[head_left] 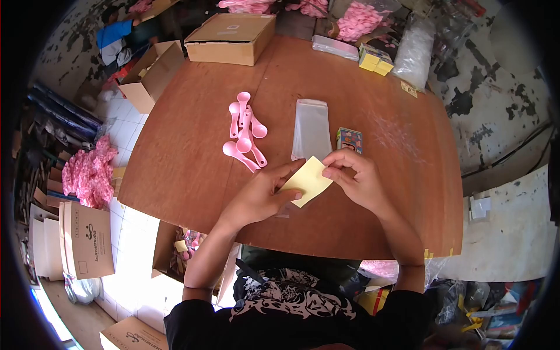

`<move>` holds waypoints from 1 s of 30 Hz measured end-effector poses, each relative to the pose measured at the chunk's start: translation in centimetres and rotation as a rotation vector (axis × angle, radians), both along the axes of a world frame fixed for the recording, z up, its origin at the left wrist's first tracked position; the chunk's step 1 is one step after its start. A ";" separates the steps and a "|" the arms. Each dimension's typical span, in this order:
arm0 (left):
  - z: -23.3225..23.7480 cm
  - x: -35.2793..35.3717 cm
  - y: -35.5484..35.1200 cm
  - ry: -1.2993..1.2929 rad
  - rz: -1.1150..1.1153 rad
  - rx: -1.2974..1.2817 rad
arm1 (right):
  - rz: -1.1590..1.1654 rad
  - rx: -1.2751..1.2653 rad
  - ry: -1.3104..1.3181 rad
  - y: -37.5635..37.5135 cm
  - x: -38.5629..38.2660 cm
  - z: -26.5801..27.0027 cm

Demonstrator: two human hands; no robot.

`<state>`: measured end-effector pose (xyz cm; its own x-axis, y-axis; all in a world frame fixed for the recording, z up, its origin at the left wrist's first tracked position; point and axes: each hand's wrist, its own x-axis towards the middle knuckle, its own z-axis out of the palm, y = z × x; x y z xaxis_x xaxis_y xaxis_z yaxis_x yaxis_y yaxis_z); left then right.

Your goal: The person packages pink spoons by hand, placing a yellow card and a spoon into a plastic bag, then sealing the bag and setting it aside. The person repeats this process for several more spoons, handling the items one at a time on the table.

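Observation:
A pale yellow card [309, 184] is held between my two hands above the near part of the brown table [192, 151]. My left hand [268, 195] grips its left side, thumb on top. At the card's upper right corner, my right hand [354, 175] pinches it between thumb and fingers. Just beyond the card lies a stack of clear plastic sleeves [311, 125]. A small colourful printed box or stack of cards [349, 139] sits beside it, near my right hand. Several pink measuring spoons [244, 140] lie loosely grouped to the left.
At the table's far edge are a closed cardboard box [230, 41], plastic packs [335, 48], yellow card stacks [375, 58] and a clear plastic roll [413, 49]. Cartons [86, 239] and a pink bundle [90, 172] stand left. Another person [115, 41] is at the back left.

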<state>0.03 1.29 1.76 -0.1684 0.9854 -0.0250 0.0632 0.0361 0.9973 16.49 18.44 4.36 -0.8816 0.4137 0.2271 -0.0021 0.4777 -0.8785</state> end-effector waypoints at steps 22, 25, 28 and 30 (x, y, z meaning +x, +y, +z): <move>0.8 0.7 1.3 0.019 0.152 0.204 | 0.118 0.324 0.093 -1.7 -0.2 0.0; 1.2 0.6 1.4 0.103 0.137 0.242 | 0.195 0.213 0.100 -1.7 -0.3 -0.2; 0.8 1.3 1.7 0.124 0.160 0.316 | 0.226 -0.259 0.034 -1.7 -0.7 -1.6; 0.6 1.5 1.5 0.169 0.166 0.331 | 0.255 -0.199 -0.041 -1.8 -0.6 -1.6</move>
<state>1.49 2.81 2.33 -0.3006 0.8947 0.3304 0.2478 -0.2612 0.9329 15.89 16.65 2.75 -0.9692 0.2114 0.1260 -0.0622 0.2849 -0.9565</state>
